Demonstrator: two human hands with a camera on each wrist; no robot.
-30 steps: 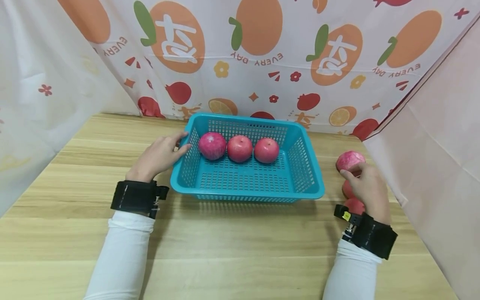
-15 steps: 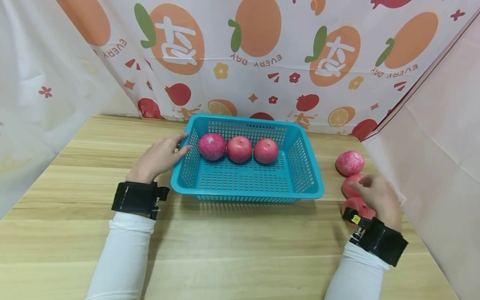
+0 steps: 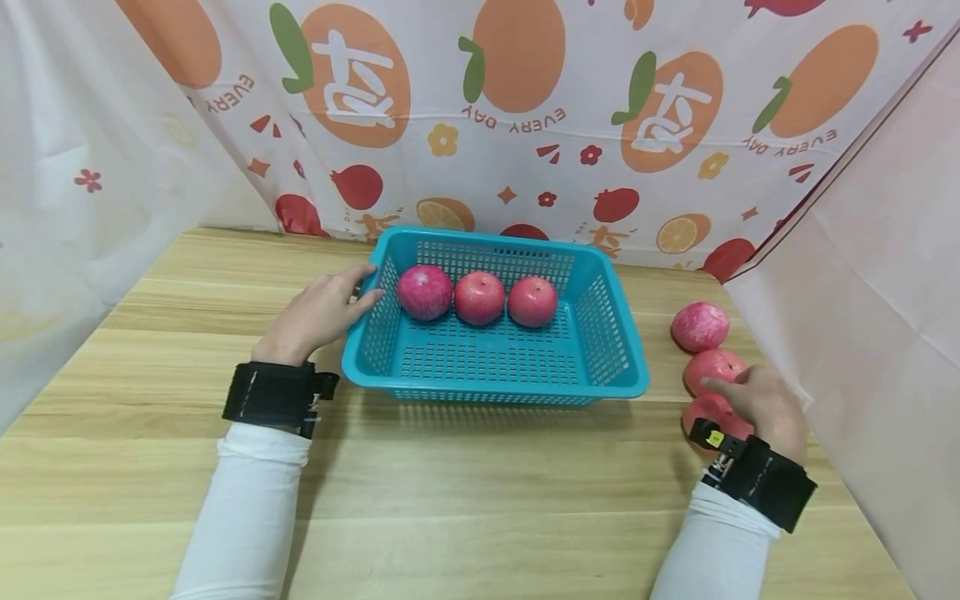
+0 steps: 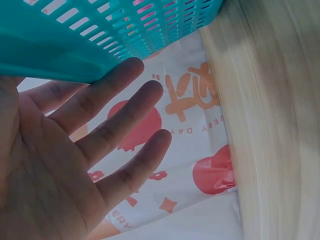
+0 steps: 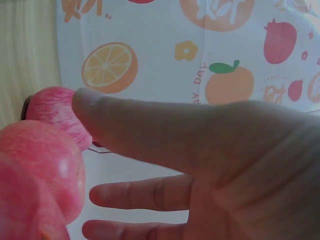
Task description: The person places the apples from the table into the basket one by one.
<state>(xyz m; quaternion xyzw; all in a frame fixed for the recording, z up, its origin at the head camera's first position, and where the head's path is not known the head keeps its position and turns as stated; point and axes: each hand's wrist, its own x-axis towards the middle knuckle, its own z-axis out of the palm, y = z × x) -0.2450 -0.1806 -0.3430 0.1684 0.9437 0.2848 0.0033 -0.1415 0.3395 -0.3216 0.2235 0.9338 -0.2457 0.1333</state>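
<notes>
A blue plastic basket [image 3: 487, 390] stands mid-table with a row of three round fruits inside: a magenta streaked fruit [image 3: 425, 293] and two red, apple-like fruits [image 3: 480, 298]. At its left end my left hand [image 3: 315, 312] holds the rim, thumb over the edge and fingers outside; the left wrist view shows those fingers [image 4: 132, 117] spread. On the right, a pink streaked fruit [image 3: 700, 327], a red fruit [image 3: 712, 370] and another red fruit [image 3: 716, 421] line up. Over the nearer two hovers my right hand [image 3: 768, 408], fingers extended, holding nothing; contact is unclear.
Behind the wooden table [image 3: 480, 508] hangs a fruit-printed white cloth [image 3: 495, 158]. A pale cloth wall [image 3: 877, 333] borders the right side, close to the loose fruits. Black straps [image 3: 270, 393] sit on both wrists.
My right hand has drawn back from the far pink fruit toward the nearer red ones, uncovering the far and middle fruits. The left hand and basket stay in place.
</notes>
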